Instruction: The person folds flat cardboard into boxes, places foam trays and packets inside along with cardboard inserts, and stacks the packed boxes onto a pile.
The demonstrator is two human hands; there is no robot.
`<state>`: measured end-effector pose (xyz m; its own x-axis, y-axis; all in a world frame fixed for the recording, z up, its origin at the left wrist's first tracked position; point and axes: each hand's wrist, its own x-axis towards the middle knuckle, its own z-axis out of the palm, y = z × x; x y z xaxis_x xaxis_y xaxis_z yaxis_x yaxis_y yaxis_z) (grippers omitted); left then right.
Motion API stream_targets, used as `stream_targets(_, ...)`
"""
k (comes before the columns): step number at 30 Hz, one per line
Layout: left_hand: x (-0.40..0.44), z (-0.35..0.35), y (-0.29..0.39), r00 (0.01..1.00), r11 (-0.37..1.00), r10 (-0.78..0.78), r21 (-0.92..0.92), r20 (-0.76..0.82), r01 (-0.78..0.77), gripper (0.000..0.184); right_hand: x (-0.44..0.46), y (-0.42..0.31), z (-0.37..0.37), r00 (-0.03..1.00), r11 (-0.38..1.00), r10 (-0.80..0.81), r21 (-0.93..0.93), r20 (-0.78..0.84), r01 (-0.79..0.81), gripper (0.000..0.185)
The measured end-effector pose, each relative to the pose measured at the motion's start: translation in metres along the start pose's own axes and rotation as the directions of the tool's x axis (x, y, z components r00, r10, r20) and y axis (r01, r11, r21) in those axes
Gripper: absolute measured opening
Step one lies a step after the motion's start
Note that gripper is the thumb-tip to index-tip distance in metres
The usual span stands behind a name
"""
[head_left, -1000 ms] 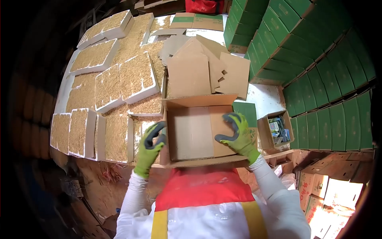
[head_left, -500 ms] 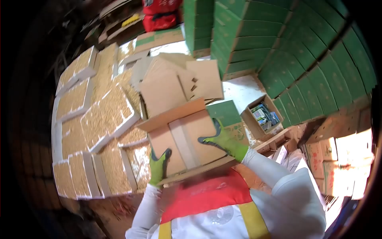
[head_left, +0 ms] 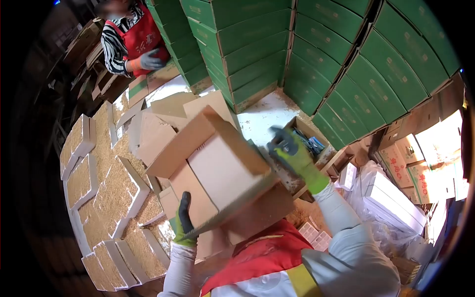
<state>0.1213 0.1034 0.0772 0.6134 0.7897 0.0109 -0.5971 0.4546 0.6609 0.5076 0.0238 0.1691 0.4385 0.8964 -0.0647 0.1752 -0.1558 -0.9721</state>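
Gripping with the left hand (head_left: 186, 228), the near-left wall of an open cardboard box (head_left: 217, 171) is clamped between thumb and fingers, the thumb being laid along the inner face and the other fingers being hidden beneath. The box is held tilted at the near side of the white surface (head_left: 255, 123), in front of the red apron (head_left: 260, 255) worn by the person. The right hand (head_left: 295, 156) is positioned to the right of the box, apart from it, and near a small carton (head_left: 324, 158) in which blue packets (head_left: 312, 143) are contained. The right hand is blurred; whether its fingers are apart or together cannot be told. Flat cardboard pieces (head_left: 154, 132) are piled behind the box. To the left, white trays (head_left: 140, 197) are filled with a yellow-brown granular material (head_left: 110, 192). Green boxes (head_left: 255, 49) are stacked in tall columns at the back and right. At the far edge, a gloved hand (head_left: 151, 60) of a co-worker (head_left: 141, 37) is seen just above printed cardboard (head_left: 162, 74).
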Motion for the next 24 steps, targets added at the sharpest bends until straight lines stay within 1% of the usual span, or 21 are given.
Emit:
stream_targets(1, 0.014, 0.007, -0.011, 0.999, 0.995, 0.031, -0.099, -0.011, -0.032, 0.059, 0.011, 0.029, -0.024, 0.906, 0.944, -0.321, -0.168, -0.277, 0.283, 0.065)
stream_targets(2, 0.039, 0.045, -0.010, 0.984, 0.997, -0.011, 0.070, -0.175, 0.024, 0.058, 0.006, 0.020, -0.053, 0.855, 0.619, -0.381, -0.784, -0.351, -0.046, 0.074)
stream_targets(3, 0.064, 0.081, -0.008, 0.941, 0.969, -0.023, 0.226, -0.338, 0.105, 0.056, 0.008, 0.058, -0.078, 0.853, 0.479, -0.373, -0.863, -0.366, -0.161, 0.076)
stream_targets(4, 0.076, 0.100, -0.011, 0.872, 0.910, -0.006, 0.358, -0.490, 0.207, 0.055, 0.004, 0.077, -0.097, 0.888, 0.496, -0.291, -0.849, -0.357, -0.179, 0.065)
stream_targets(5, 0.080, 0.092, -0.024, 0.915, 0.837, 0.092, 0.528, -0.392, 0.142, 0.058, -0.001, 0.119, -0.118, 0.931, 0.646, -0.128, -0.741, -0.342, -0.183, 0.055)
stream_targets(6, 0.093, 0.080, -0.037, 0.948, 0.732, 0.175, 0.679, -0.265, 0.055, 0.061, -0.011, 0.117, -0.117, 0.893, 0.695, -0.185, -0.697, -0.410, -0.177, 0.046)
stream_targets(7, 0.100, 0.071, -0.046, 0.962, 0.590, 0.244, 0.806, -0.120, -0.049, 0.065, -0.023, 0.112, -0.121, 0.917, 0.697, -0.026, -0.664, -0.398, -0.269, 0.042)
stream_targets(8, 0.109, 0.069, -0.053, 0.951, 0.426, 0.307, 0.890, 0.028, -0.163, 0.069, -0.039, 0.122, -0.123, 0.931, 0.682, -0.010, -0.683, -0.366, -0.261, 0.043)
stream_targets(9, 0.113, 0.073, -0.057, 0.924, 0.233, 0.335, 0.934, 0.185, -0.271, 0.071, -0.058, 0.121, -0.116, 0.912, 0.633, 0.077, -0.687, -0.403, -0.357, 0.049)
stream_targets(10, 0.124, 0.077, -0.061, 0.872, 0.030, 0.336, 0.922, 0.355, -0.387, 0.074, -0.068, 0.116, -0.109, 0.878, 0.652, 0.232, -0.603, -0.418, -0.460, 0.053)
stream_targets(11, 0.129, 0.082, -0.069, 0.885, 0.129, 0.345, 0.918, 0.312, -0.374, 0.066, -0.088, 0.117, -0.094, 0.893, 0.733, 0.031, -0.597, -0.449, -0.326, 0.053)
stream_targets(12, 0.133, 0.082, -0.074, 0.897, 0.109, 0.326, 0.930, 0.299, -0.350, 0.061, -0.100, 0.118, -0.075, 0.882, 0.740, 0.047, -0.577, -0.469, -0.347, 0.054)
stream_targets(13, 0.139, 0.079, -0.079, 0.905, 0.090, 0.313, 0.940, 0.287, -0.329, 0.056, -0.104, 0.116, -0.063, 0.862, 0.844, 0.227, -0.351, -0.453, -0.406, 0.049)
stream_targets(14, 0.147, 0.076, -0.085, 0.911, 0.070, 0.308, 0.949, 0.273, -0.308, 0.052, -0.108, 0.114, -0.052, 0.814, 0.869, 0.399, -0.108, -0.422, -0.482, 0.044)
stream_targets(15, 0.158, 0.079, -0.099, 0.954, 0.574, 0.298, 0.802, -0.016, -0.166, 0.056, -0.117, 0.100, -0.041, 0.767, 0.859, 0.499, 0.111, -0.403, -0.500, 0.039)
stream_targets(16, 0.170, 0.088, -0.116, 0.956, 0.915, 0.133, 0.403, -0.263, -0.016, 0.061, -0.129, 0.128, -0.027, 0.737, 0.854, 0.517, 0.202, -0.435, -0.480, 0.022)
stream_targets(18, 0.185, 0.148, -0.110, 0.877, 0.918, 0.093, 0.381, -0.471, 0.107, 0.074, -0.140, 0.109, -0.014, 0.677, 0.822, 0.567, 0.269, -0.469, -0.502, 0.024)
stream_targets(19, 0.197, 0.127, -0.127, 0.903, 0.963, 0.058, 0.263, -0.425, 0.062, 0.084, -0.144, 0.110, -0.011, 0.660, 0.815, 0.579, 0.317, -0.479, -0.485, 0.024)
stream_targets(20, 0.204, 0.141, -0.136, 0.871, 0.973, 0.092, 0.229, -0.482, 0.024, 0.081, -0.148, 0.111, -0.008, 0.649, 0.808, 0.589, 0.360, -0.482, -0.466, 0.024)
stream_targets(22, 0.228, 0.123, -0.165, 0.896, 0.972, 0.093, 0.235, -0.435, 0.013, 0.071, -0.146, 0.106, -0.005, 0.635, 0.780, 0.624, 0.416, -0.456, -0.467, 0.024)
stream_targets(24, 0.251, 0.140, -0.146, 0.865, 0.875, -0.048, 0.396, -0.500, 0.278, 0.051, -0.141, 0.084, -0.001, 0.635, 0.749, 0.640, 0.535, -0.433, -0.390, 0.022)
